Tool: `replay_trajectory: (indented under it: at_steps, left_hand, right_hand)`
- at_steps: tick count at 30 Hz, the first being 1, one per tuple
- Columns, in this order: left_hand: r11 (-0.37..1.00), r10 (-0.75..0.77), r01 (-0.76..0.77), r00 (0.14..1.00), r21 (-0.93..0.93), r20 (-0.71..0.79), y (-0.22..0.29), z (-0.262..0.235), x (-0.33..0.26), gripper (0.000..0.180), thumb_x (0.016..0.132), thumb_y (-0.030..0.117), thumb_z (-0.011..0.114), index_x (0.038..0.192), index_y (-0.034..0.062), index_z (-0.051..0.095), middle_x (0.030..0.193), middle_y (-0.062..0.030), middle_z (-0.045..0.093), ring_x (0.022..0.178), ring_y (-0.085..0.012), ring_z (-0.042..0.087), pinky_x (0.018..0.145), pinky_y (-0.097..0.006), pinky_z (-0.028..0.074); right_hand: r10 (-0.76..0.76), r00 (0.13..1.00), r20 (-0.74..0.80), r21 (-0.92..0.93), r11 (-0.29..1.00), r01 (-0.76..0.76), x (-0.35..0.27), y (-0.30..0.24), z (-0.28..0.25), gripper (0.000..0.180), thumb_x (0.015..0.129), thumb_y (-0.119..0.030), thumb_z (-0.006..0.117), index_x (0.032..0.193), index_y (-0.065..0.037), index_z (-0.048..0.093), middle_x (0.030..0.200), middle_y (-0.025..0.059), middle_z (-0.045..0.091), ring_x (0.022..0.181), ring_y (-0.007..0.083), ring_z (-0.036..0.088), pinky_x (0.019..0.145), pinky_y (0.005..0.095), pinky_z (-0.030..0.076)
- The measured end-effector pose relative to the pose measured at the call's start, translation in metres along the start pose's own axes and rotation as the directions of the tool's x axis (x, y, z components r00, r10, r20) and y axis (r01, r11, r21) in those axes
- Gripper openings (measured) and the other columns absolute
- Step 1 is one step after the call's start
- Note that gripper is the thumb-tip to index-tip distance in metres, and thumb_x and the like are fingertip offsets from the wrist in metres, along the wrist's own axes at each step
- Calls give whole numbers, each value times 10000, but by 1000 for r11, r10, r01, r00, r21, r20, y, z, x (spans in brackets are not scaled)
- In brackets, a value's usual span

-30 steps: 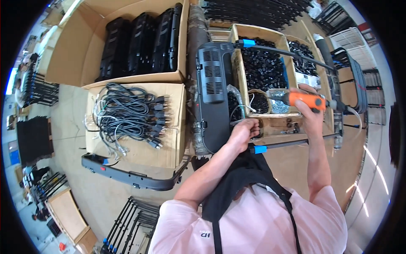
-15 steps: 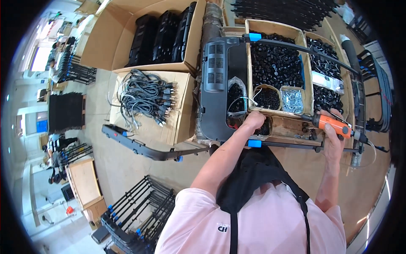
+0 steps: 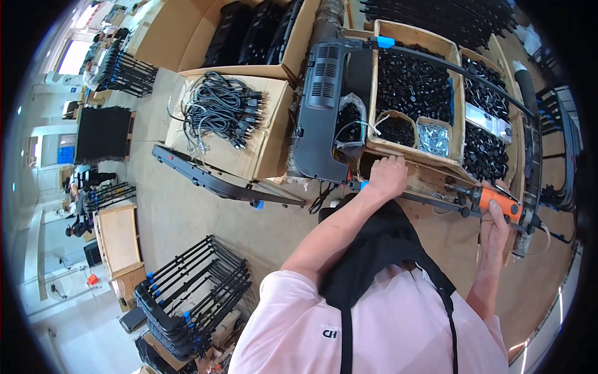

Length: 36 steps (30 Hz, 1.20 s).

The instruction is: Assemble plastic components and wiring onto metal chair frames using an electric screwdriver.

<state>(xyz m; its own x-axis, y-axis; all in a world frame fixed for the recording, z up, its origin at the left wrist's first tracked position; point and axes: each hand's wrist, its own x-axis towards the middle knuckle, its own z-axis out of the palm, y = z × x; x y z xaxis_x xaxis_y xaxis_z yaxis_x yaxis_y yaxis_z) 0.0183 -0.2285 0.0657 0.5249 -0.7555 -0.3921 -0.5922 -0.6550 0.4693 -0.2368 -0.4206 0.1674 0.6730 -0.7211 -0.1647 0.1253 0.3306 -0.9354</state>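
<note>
My right hand [image 3: 496, 219] grips an orange power screwdriver [image 3: 492, 199] that lies across a black metal bar [image 3: 436, 201] at the near edge of the workbench. My left hand [image 3: 387, 176] rests on that bar's left end, just below a wooden tray [image 3: 372, 93] of small black parts. Its fingers curl over the edge; what they hold is hidden. A black vented panel [image 3: 324, 106] lies to the left of that hand.
A cardboard box of coiled black cables [image 3: 227, 115] stands at left, with a box of black panels [image 3: 249, 31] behind it. A long black bar [image 3: 212, 181] leans on the floor. Black metal frames [image 3: 193, 287] are stacked at lower left. A small cup of silver screws [image 3: 434, 138] sits in the tray.
My right hand has brought the orange screwdriver down from above the tray to the bar at the bench's near edge. The view has swung left. My left hand stays at the bar's left end.
</note>
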Motion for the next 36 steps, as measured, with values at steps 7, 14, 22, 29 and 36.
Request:
replay_trajectory:
  at_steps: [7, 14, 22, 29, 36]
  left_hand:
    - [856, 479, -516, 776, 23, -411, -18, -2, -91, 254, 927, 141, 694, 1158, 34, 695, 1116, -130, 715, 1164, -344, 651, 1130, -492, 434]
    - [794, 377, -423, 906, -437, -192, -66, -10, -140, 192, 994, 139, 636, 1147, 67, 727, 1145, -145, 733, 1126, -339, 691, 1004, -458, 540]
    - [901, 23, 27, 994, -433, 110, -142, 31, -160, 338, 1041, 308, 583, 1233, 65, 720, 1203, -189, 729, 1155, -366, 691, 1015, -461, 536]
    - [617, -130, 287, 956, -733, 264, -158, 45, -156, 362, 1102, 259, 558, 1316, -11, 669, 1150, -112, 743, 1035, -163, 687, 934, -319, 550]
    - [-48, -251, 203, 945, -978, 208, -138, 33, -141, 479, 1121, 354, 568, 1428, -11, 522, 1240, -123, 702, 1123, -259, 690, 961, -378, 553]
  right_hand:
    - [284, 958, -34, 206, 940, -271, -96, 42, -24, 525, 996, -119, 667, 1479, -34, 477, 1367, 197, 664, 1267, 332, 658, 1150, 515, 497]
    - [546, 738, -396, 471, 811, -347, -101, 197, -33, 308, 1053, -219, 653, 1317, -84, 569, 1294, 168, 685, 1232, 314, 673, 1155, 510, 505]
    - [575, 674, -464, 568, 777, -272, -18, 303, -15, 304, 1024, -220, 709, 1285, -109, 598, 1253, 105, 696, 1182, 289, 691, 1122, 511, 543]
    - [522, 752, -401, 631, 753, -186, 62, 362, -32, 310, 1001, -276, 758, 1224, -122, 609, 1232, 76, 690, 1132, 261, 701, 1065, 507, 582]
    - [650, 653, -389, 578, 724, -376, 85, 376, -17, 334, 994, -280, 768, 1239, -120, 607, 1296, 107, 646, 1216, 285, 651, 1060, 477, 588]
